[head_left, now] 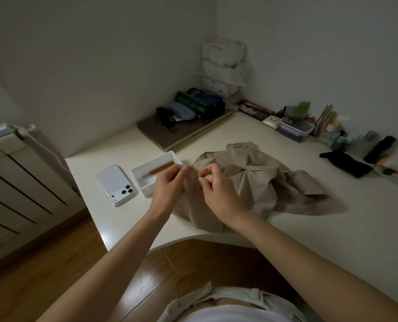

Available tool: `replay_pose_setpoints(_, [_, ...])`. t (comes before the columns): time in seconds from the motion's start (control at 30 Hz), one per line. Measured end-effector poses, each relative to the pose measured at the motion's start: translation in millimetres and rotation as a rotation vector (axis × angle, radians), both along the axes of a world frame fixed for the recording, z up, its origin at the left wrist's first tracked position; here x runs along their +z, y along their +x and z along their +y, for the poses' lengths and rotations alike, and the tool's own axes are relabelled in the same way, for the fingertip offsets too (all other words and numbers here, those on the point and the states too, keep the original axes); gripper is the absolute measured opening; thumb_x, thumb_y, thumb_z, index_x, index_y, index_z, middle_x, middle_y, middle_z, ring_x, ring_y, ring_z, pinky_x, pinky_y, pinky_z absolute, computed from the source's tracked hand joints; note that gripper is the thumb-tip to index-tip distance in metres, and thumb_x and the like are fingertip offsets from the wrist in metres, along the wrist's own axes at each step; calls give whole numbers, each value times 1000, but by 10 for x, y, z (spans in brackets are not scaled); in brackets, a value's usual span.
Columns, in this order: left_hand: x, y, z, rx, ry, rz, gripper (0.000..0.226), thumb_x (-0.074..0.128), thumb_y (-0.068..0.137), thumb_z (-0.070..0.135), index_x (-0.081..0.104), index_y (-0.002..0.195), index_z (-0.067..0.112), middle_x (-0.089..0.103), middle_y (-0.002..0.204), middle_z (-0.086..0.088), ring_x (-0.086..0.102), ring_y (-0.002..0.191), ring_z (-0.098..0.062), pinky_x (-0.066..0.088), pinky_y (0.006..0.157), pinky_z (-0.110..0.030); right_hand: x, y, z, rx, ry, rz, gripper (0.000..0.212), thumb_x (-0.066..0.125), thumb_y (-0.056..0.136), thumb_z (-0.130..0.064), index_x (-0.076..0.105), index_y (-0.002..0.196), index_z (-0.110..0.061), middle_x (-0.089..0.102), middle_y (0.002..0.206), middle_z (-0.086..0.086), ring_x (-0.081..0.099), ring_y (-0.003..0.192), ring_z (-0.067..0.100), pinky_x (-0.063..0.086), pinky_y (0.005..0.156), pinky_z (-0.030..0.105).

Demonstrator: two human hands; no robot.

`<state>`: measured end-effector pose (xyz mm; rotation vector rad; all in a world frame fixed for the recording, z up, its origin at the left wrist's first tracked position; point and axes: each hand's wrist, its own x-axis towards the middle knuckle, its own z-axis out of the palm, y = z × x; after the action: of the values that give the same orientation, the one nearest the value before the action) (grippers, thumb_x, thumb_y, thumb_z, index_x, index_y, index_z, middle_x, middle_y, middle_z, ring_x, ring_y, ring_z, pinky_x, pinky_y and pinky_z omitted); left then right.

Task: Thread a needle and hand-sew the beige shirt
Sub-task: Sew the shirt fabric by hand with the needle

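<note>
Counting first: how many of each?

Two hands, one shirt, one white tray with a single orange-handled tool in it, and one phone lying face down.

Where's the shirt?

Crumpled on the worktop, in the middle near the front edge, with one fold spilling over that edge. The tray is just beside it on the left, and the phone lies beyond the tray, by the left edge.

And the hands?

The left hand pinches a raised fold of the shirt at its fingertips. The right hand is curled, thumb and forefinger meeting, with its lower fingers in the same fold.

Any needle or thread?

Too fine to make out, so I can't tell whether the right pinch holds anything besides cloth.

Anything else unclear?

Clutter along the far and right edges is dim and blurred, and I can't count it. The fold hides part of the right fingers.

Room to move?

Bare worktop right of the shirt, running to the front edge, and a strip behind the tray.
</note>
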<state>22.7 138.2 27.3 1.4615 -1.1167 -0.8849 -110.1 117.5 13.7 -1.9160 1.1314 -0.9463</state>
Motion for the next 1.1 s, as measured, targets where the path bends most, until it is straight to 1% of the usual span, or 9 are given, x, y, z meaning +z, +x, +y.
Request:
replay_pose_setpoints(0.1, [9, -25, 21, -109, 34, -24, 24, 53, 96, 25, 70, 91, 8, 63, 82, -18, 54, 70, -13, 43, 60, -19, 7, 44, -15, -30, -55, -29, 11, 46, 98, -17, 38, 106, -17, 62, 82, 0, 62, 72, 2, 52, 63, 12])
replay_pose_setpoints(0.3, [27, 27, 15, -131, 53, 71, 14, 60, 92, 18, 71, 84, 14, 68, 78, 0, 62, 74, -4, 49, 65, -13, 20, 35, -63, 65, 74, -9, 22, 43, 100, -21, 40, 121, -15, 65, 98, 2, 64, 84, 8, 55, 70, 20])
replay_pose_setpoints(0.37, [27, 54, 5, -160, 58, 36, 12, 60, 91, 17, 70, 83, 15, 67, 80, -1, 62, 73, -3, 47, 65, -10, 69, 21, -90, 97, 134, 55, 28, 39, 101, -29, 47, 124, -16, 58, 109, -3, 59, 92, 7, 49, 74, 15])
replay_pose_setpoints(0.47, [12, 88, -1, -224, 88, -48, 12, 62, 90, 19, 71, 85, 13, 67, 82, -11, 60, 72, -8, 45, 64, -11, 146, 15, -134, 62, 170, 32, 31, 45, 98, -31, 58, 121, -14, 49, 121, 1, 51, 86, -1, 43, 62, 3])
replay_pose_setpoints(0.63, [-54, 147, -1, -280, 86, -145, 12, 61, 91, 18, 72, 89, 13, 67, 84, -11, 58, 73, -7, 45, 65, -11, 181, 70, -183, 75, 271, -102, 10, 57, 93, -19, 64, 99, -14, 63, 97, -2, 60, 85, 3, 50, 67, 10])
replay_pose_setpoints(0.8, [-226, 268, -3, -329, 117, -226, 10, 65, 89, 16, 72, 84, 21, 69, 81, -1, 57, 69, -2, 44, 65, -13, 212, 123, -291, 6, 361, -288, 10, 53, 94, -9, 64, 92, -8, 68, 84, 4, 67, 83, 13, 54, 79, 22])
replay_pose_setpoints(0.93, [-460, 451, 30, -411, 225, -482, 7, 66, 88, 20, 72, 85, 23, 69, 88, -7, 57, 74, -11, 48, 71, -31, 315, 140, -404, -44, 375, -407, 15, 49, 96, -5, 62, 89, -7, 66, 77, 4, 66, 73, 11, 55, 72, 19])
replay_pose_setpoints(1.03, [-527, 570, -1, -460, 365, -715, 6, 64, 89, 22, 70, 90, 24, 67, 93, -1, 57, 82, -14, 49, 78, -31, 348, 160, -466, -52, 379, -448, 20, 48, 97, -3, 61, 84, -11, 66, 76, 4, 66, 74, 13, 57, 78, 26])
replay_pose_setpoints(1.1, [-480, 579, -39, -475, 431, -734, 17, 61, 91, 19, 68, 106, 18, 65, 107, 0, 59, 94, -15, 50, 87, -29, 360, 175, -509, -46, 380, -452, 20, 48, 97, -3, 61, 85, -11, 66, 77, 5, 67, 77, 16, 57, 80, 30])
